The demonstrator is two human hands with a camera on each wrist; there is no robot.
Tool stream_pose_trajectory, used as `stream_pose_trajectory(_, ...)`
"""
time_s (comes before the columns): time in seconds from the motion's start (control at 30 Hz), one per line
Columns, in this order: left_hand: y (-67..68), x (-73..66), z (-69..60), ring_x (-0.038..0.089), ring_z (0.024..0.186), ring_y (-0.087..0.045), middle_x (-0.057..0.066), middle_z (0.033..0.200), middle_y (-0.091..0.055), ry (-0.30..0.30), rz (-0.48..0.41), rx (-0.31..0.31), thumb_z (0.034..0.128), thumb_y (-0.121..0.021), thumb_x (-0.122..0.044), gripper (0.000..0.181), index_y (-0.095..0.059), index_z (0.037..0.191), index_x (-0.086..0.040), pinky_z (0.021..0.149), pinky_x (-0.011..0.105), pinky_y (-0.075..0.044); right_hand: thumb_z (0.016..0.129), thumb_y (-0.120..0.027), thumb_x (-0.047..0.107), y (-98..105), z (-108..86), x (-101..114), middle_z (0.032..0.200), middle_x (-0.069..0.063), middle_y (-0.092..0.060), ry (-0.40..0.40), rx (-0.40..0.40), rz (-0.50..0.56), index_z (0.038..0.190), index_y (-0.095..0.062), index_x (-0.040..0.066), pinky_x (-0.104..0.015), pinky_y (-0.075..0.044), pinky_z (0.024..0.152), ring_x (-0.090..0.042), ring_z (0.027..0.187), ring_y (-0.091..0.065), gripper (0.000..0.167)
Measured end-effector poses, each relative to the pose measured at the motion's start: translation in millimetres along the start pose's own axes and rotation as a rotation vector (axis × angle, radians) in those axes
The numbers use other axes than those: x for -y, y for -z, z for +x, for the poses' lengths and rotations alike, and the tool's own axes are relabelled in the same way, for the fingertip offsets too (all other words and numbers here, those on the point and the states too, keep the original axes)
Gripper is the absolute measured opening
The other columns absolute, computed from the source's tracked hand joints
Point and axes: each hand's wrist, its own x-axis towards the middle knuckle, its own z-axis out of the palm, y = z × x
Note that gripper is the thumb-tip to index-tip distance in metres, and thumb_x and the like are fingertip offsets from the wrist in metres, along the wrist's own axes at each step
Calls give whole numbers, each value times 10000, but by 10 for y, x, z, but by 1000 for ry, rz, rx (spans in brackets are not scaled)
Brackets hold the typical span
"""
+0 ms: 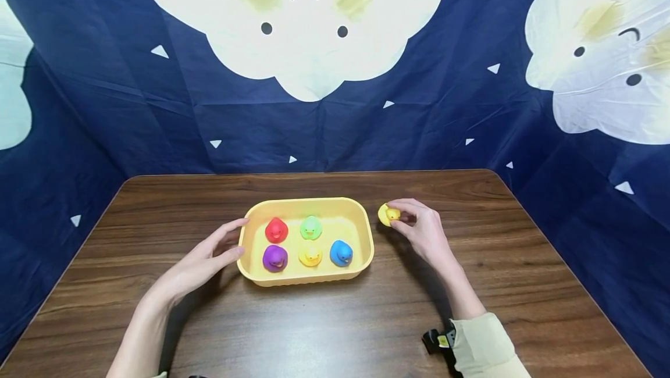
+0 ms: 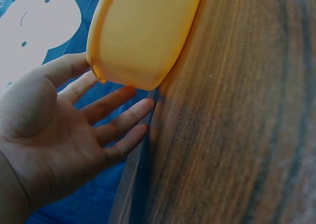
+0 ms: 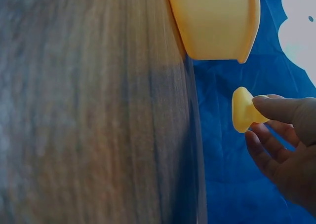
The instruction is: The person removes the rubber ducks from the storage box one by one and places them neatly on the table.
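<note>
A yellow plastic tub [image 1: 309, 277] stands on the table with small rubber ducks inside. A red duck [image 1: 276, 230] and a green duck [image 1: 311, 227] sit toward its back. In front of them are a purple duck [image 1: 274, 257], a yellow duck [image 1: 310, 255] and a blue duck [image 1: 341, 253]. My left hand [image 1: 201, 259] touches the tub's left end, its fingers spread and mostly straight in the left wrist view. Right of the tub, my right hand [image 1: 425, 232] pinches another yellow duck [image 3: 242, 110] between thumb and fingers, held above the table.
The brown wood-grain table [image 1: 314, 325] reaches back to a blue cloth [image 1: 157, 128] printed with white clouds and triangles. This cloth also hangs along both sides. A black strap device [image 1: 437, 340] is on the right wrist, beside a pale sleeve [image 1: 484, 343].
</note>
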Motion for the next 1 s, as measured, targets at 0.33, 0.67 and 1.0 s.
stream_pose_trajectory(0.33,-23,-3,4,409,1386,-509,250,1537,-480,1,-2,0,1067,-565,-308,614,-306,1611,-191,946,134,-447,808,-806,-83,10,-35,-71,1179,-155,-751,-23,41,1,1163,-759,28,-420,-608,850,-281,968,-743,375)
stream_pose_trajectory(0.67,-4,-19,-9,412,1381,-509,248,1538,-475,-6,-2,-2,1066,-567,-290,608,-310,1609,-192,942,130,-448,812,-806,-74,11,7,-79,1177,-141,-755,-11,72,-40,1162,-761,34,-416,-603,864,-279,1015,-732,369)
stream_pose_trajectory(1.0,-8,-28,-12,411,1381,-505,246,1530,-483,-13,-1,-1,1067,-567,-281,605,-312,1607,-185,944,123,-446,809,-822,-37,-12,53,-111,1133,-110,-769,-12,149,-85,1104,-785,57,-427,-592,887,-265,1042,-723,312)
